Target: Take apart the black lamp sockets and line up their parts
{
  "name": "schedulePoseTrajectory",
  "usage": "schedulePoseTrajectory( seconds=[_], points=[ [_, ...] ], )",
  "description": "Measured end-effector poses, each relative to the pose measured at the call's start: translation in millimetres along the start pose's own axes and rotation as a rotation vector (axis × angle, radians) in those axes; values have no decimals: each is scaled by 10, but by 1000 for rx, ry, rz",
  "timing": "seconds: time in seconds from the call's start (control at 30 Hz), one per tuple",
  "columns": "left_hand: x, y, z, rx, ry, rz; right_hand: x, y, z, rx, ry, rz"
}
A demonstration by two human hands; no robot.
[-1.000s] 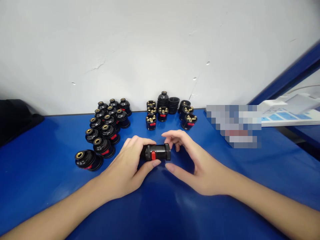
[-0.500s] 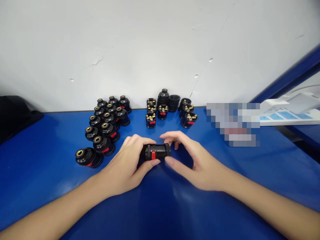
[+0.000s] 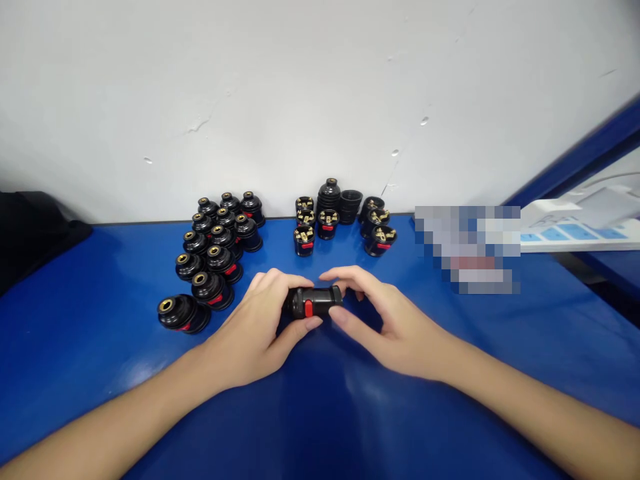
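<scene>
A black lamp holder (image 3: 320,301) with a red switch lies on its side between my hands. My left hand (image 3: 265,320) is wrapped round its left end, thumb along the near side and index finger over the top. At the right end is a ringed rim, which the thumb of my right hand (image 3: 400,327) touches from the near side. Curled fingers of that hand sit beyond the rim, partly hidden, while its index finger arches above. Left of my left hand stand several domed black lamp holders (image 3: 213,288) with brass collars.
Behind my hands stand several open black socket bodies (image 3: 303,241) with brass contacts, a stacked domed piece (image 3: 329,195) and a black ring (image 3: 351,207). A blurred-out item (image 3: 465,253) lies right, beside a white box (image 3: 555,213). Black cloth (image 3: 40,233) is at left.
My right thumb has come onto the rim of the lamp holder, which has turned slightly. My left hand keeps its hold. The whole view has shifted a little.
</scene>
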State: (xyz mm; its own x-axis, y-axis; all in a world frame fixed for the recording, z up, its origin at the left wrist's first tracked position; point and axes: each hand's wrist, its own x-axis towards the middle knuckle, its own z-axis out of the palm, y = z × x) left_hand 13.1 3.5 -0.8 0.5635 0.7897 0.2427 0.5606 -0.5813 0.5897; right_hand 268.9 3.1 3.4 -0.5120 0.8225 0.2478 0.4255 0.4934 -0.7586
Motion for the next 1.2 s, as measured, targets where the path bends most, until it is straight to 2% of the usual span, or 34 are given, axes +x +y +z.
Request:
schedulePoseTrajectory(
  seconds=[0.1, 0.27, 0.37, 0.5, 0.63, 0.8, 1.0, 1.2],
  points=[
    [-4, 10, -4, 1, -3, -5, -5, -2, -4, -14, 29, -38],
    [7, 30, -9, 3, 6, -30, 4, 6, -9, 7, 65, -12],
    [14, 30, -10, 8, 12, -32, 12, 28, 8, 112, 113, -25],
    [10, 20, -8, 5, 6, -16, 8, 69, 48, 304, 89, 38],
    [4, 20, -9, 10, 19, -20, -5, 85, 67, 378, 134, -54],
    [10, 26, -9, 21, 23, -13, 6, 56, 39, 420, 66, 133],
    [9, 24, -5, 17, 51, -25, 15, 13, 50, 429, 157, -41],
    [26, 25, -10, 14, 36, -5, 33, 17, 47, 521, 57, 244]
  ],
)
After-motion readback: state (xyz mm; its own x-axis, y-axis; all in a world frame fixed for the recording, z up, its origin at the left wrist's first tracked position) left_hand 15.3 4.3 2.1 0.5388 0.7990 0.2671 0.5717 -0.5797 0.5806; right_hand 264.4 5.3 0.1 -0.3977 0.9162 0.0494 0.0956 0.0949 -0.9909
